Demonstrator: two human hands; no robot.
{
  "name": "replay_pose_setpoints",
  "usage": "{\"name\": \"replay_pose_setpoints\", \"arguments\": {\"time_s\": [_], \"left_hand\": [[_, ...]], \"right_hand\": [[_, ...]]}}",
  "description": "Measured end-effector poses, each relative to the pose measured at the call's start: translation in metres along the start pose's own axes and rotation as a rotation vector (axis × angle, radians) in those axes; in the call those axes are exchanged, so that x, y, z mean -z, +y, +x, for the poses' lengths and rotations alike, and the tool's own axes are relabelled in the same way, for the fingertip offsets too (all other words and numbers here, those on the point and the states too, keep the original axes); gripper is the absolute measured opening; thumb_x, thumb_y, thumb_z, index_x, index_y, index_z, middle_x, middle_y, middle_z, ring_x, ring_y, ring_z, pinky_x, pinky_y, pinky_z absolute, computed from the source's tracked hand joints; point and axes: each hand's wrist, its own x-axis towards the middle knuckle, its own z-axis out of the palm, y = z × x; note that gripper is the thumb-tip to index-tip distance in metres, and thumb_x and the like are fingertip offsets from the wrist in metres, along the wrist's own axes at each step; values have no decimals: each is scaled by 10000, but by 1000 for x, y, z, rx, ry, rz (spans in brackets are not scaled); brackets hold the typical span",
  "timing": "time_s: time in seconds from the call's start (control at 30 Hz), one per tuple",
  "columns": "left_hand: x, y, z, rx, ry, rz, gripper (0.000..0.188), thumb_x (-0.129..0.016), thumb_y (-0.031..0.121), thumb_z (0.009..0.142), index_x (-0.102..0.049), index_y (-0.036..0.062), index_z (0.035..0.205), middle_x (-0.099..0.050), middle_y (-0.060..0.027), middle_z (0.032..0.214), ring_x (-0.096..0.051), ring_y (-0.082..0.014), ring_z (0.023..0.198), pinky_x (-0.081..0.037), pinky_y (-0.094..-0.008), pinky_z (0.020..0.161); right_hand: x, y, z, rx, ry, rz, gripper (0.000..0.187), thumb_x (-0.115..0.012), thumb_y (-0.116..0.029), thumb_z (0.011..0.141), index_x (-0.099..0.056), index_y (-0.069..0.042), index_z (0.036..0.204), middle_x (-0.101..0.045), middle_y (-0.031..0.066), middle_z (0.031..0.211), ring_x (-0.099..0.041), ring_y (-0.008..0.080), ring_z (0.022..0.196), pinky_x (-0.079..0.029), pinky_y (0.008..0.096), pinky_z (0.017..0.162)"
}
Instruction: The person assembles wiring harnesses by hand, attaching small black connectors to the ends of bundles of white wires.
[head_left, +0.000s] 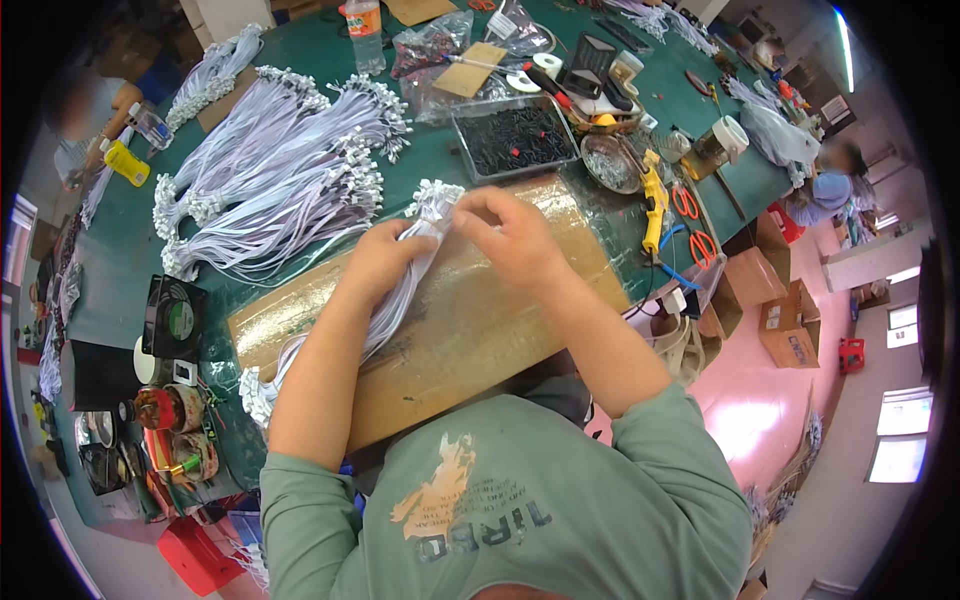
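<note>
A bundle of white cables (396,308) with small white connectors at both ends lies slantwise over a tape-covered brown board (490,320). My left hand (383,258) is closed round the bundle, just below its upper connectors (436,196). Close to the right of those connectors is my right hand (508,238), its thumb and fingertips pinched together at the bundle's edge. Whatever sits in that pinch is too small to make out. The lower connectors (258,396) rest by the board's left edge, beside my left forearm.
Large heaps of similar white cables (290,150) cover the green table at the left. Beyond the board stands a clear tray of small black parts (515,140). A yellow glue gun (654,205) and orange-handled scissors (702,248) lie right; a black fan (173,318) stands left.
</note>
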Motion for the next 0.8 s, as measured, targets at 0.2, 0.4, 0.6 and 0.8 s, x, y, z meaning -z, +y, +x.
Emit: {"name": "replay_pose_setpoints", "arguments": {"time_s": [0.2,0.4,0.6,0.8], "left_hand": [[-4,1,-2,-27,-24,-28,372,-699,233,767,-681,-42,1017,-677,-98,843,-606,-165,739,-473,-306,681],[-9,7,-11,-49,67,264,417,-684,300,773,-676,11,1074,-698,-162,934,-665,-248,849,-500,-347,764],[-14,9,-15,-129,84,526,489,-649,301,764,-637,34,1174,-674,-232,1073,-644,-365,1021,-495,-403,885],[-10,9,-12,-117,63,471,507,-647,277,728,-644,46,1179,-677,-222,1072,-650,-349,1016,-495,-393,894]], "right_hand": [[-27,43,-16,366,213,-733,165,-670,-172,843,-698,-81,978,-691,106,919,-673,258,831,-538,343,698],[-37,43,-7,416,270,-931,90,-622,-161,838,-671,-102,885,-660,79,792,-656,277,709,-536,372,610],[-41,44,-1,283,109,-1203,58,-564,-104,806,-612,-82,828,-656,116,824,-674,274,707,-548,385,602],[-23,39,2,265,86,-941,109,-601,-157,778,-616,-68,839,-653,108,840,-659,302,760,-536,419,670]]}}
